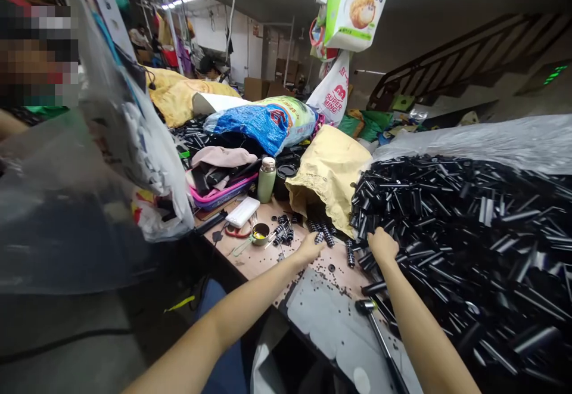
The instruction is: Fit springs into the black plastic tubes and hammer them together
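My left hand [311, 249] reaches over the table, its fingers drawn together at a black ribbed piece [319, 238]. Other black ribbed pieces [328, 236] lie just beyond it, and one more [350, 254] lies between my hands. At the left edge of a big heap of black tubes [469, 251] is my right hand [383, 246], its fingers curled down and mostly hidden from me. Whether it grips a tube cannot be made out. A hammer [367, 306] with a black handle lies on the grey board [319, 313] below my hands.
A yellow sack [333, 155] stands behind my hands. To the left are a green bottle [267, 180], a white power bank [242, 211], a small metal cup [260, 234], scissors [236, 231] and a basket [223, 194]. Plastic bags hang left and above. Another person is at the far left.
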`<state>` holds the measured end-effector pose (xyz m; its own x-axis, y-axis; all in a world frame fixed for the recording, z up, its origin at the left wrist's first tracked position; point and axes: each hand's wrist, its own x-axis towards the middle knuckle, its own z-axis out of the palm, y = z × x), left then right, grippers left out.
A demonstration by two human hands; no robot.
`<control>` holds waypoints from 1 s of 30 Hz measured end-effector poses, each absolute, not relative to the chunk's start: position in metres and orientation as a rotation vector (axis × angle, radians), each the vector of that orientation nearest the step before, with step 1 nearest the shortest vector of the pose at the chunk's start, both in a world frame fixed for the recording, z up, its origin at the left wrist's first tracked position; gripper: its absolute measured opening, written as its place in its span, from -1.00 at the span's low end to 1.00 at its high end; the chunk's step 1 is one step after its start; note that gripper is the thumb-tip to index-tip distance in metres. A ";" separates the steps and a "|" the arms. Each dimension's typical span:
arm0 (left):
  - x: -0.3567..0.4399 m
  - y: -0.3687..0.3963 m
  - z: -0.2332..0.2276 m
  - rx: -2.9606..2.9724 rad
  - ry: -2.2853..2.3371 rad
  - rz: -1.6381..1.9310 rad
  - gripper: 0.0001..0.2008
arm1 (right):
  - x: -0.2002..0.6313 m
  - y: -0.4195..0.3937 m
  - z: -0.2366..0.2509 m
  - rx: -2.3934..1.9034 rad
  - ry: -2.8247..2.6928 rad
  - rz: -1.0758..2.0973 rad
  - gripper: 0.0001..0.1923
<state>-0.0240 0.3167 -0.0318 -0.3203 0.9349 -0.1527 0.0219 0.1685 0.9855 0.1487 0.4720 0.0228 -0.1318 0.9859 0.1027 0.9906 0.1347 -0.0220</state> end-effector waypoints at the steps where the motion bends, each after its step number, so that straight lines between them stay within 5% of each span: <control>1: -0.022 0.306 -0.035 0.939 1.481 1.267 -0.70 | 0.156 0.460 0.019 -1.952 -2.337 -0.122 -0.69; 7: -0.002 0.249 -0.046 1.233 1.512 1.240 -0.65 | 0.210 0.399 -0.003 -1.384 -2.651 -0.314 -0.72; 19: 0.044 0.229 -0.035 1.839 1.549 1.227 -0.72 | 0.272 0.361 -0.008 -1.232 -2.390 0.509 -0.66; 30: 0.085 0.277 -0.038 2.130 1.521 0.742 -0.73 | 0.269 0.332 0.014 -1.105 -2.476 1.159 -0.72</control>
